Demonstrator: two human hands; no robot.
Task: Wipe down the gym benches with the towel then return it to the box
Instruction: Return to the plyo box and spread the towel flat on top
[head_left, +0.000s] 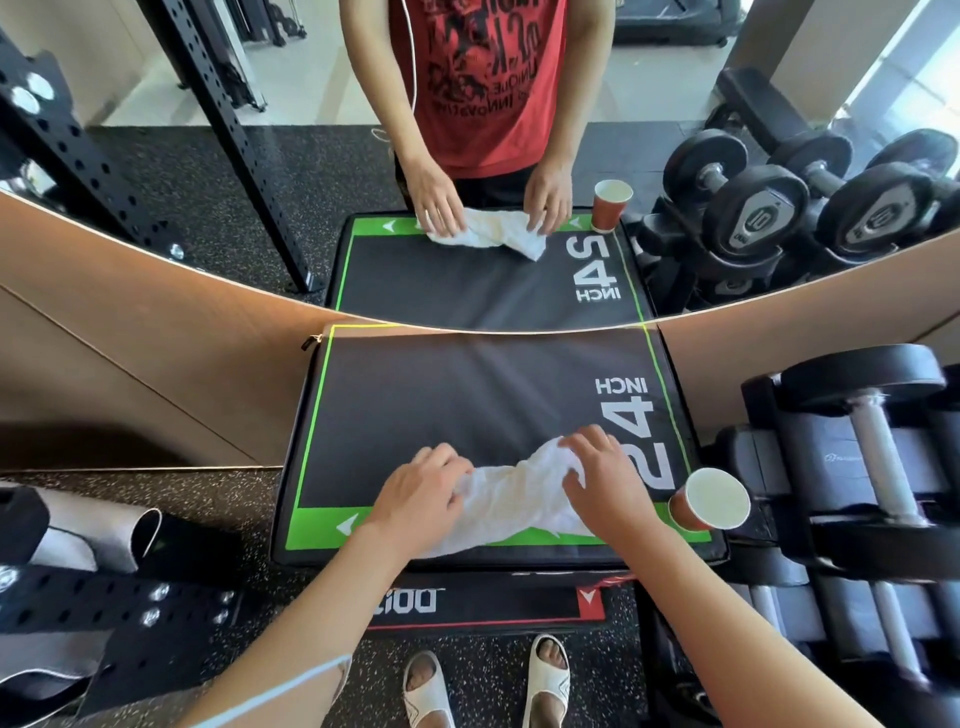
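Mirror (156, 249) across the upper wall, doubling everything below. Black padded jump box (467, 395) with green border, marked "24 INCH" (a plyo box, pushed against the mirror). Dumbbell rack (857, 467) just beside the box on the right. Black perforated steel frame (104, 613) at lower left. White towel (519, 499), crumpled, lying on the box top near its front edge. Left hand (421, 499) gripping the towel's left end, fingers curled into the cloth. Right hand (602, 467) pressing on the towel's right end, fingers bent over a bunched fold. Orange paper cup (711, 499) standing on the box's front right corner, near the right hand. White slippers (488, 686) on speckled floor below.
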